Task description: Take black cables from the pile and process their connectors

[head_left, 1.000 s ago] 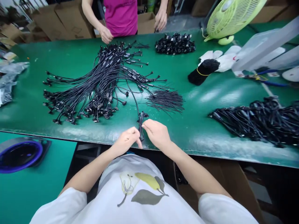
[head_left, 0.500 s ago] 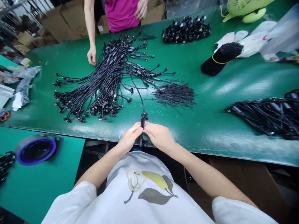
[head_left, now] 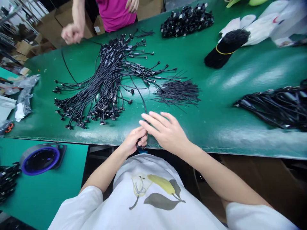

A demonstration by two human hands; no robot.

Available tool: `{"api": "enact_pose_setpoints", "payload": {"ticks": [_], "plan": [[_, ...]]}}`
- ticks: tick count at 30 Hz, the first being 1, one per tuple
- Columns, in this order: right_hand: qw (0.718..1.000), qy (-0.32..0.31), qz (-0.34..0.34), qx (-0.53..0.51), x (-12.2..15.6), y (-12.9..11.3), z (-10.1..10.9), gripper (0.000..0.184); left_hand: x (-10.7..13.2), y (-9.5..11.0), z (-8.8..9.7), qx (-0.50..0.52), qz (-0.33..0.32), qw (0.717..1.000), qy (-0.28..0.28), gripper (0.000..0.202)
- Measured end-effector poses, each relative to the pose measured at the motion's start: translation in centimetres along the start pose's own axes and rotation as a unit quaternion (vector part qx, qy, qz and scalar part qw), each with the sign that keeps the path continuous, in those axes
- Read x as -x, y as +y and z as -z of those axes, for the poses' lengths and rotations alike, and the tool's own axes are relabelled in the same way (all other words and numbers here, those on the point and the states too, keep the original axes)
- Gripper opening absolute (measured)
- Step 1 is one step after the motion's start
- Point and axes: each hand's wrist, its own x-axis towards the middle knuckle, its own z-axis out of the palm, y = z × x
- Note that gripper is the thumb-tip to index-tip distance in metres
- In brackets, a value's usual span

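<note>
My left hand (head_left: pixel 134 140) is closed around a black cable (head_left: pixel 141 146) at the table's front edge; its ends peek out below the fingers. Just beside it my right hand (head_left: pixel 169 132) is open, fingers stretched out and pointing left, partly covering the cable. Whether those fingers touch the cable, I cannot tell. A single thin black strand (head_left: pixel 142 97) runs from behind the fingers up toward a large heap of black cables (head_left: pixel 105 70) with connector ends. Right of that heap lies a pile of short black ties (head_left: pixel 179 92).
Across the table, a co-worker's hand (head_left: pixel 72 33) is raised by a dark cable strand (head_left: pixel 66 65). A banded black bundle (head_left: pixel 223 49), coiled cables (head_left: pixel 188 20) and bundled cables (head_left: pixel 275 107) lie on the green table (head_left: pixel 216 127). A purple-rimmed round object (head_left: pixel 40 159) stands lower left.
My right hand has let go of the cable and spread its fingers; my left keeps hold. The co-worker's hand has risen up and left from the heap. The view has shifted slightly.
</note>
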Motion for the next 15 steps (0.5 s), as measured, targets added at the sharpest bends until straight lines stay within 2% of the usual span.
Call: {"api": "enact_pose_setpoints", "payload": {"ticks": [2,6,10,15], "plan": [[0.997,-0.056,0.045,0.037,0.2,1.0,-0.7,0.026,0.3,-0.2,-0.2,-0.042,0.023,0.998,-0.031,0.042],[0.990,-0.118,-0.004,0.072,1.8,2.4,-1.5,0.023,0.7,0.1,0.1,-0.133,0.020,0.991,-0.016,0.045],[0.992,-0.093,0.013,0.089,3.3,1.9,-1.6,0.036,0.5,-0.1,-0.1,-0.165,0.050,0.985,0.003,0.044],[0.988,-0.064,0.016,0.143,4.3,0.7,-1.8,0.040,-0.4,-0.8,-1.3,-0.180,0.044,0.982,0.021,0.051]]}}
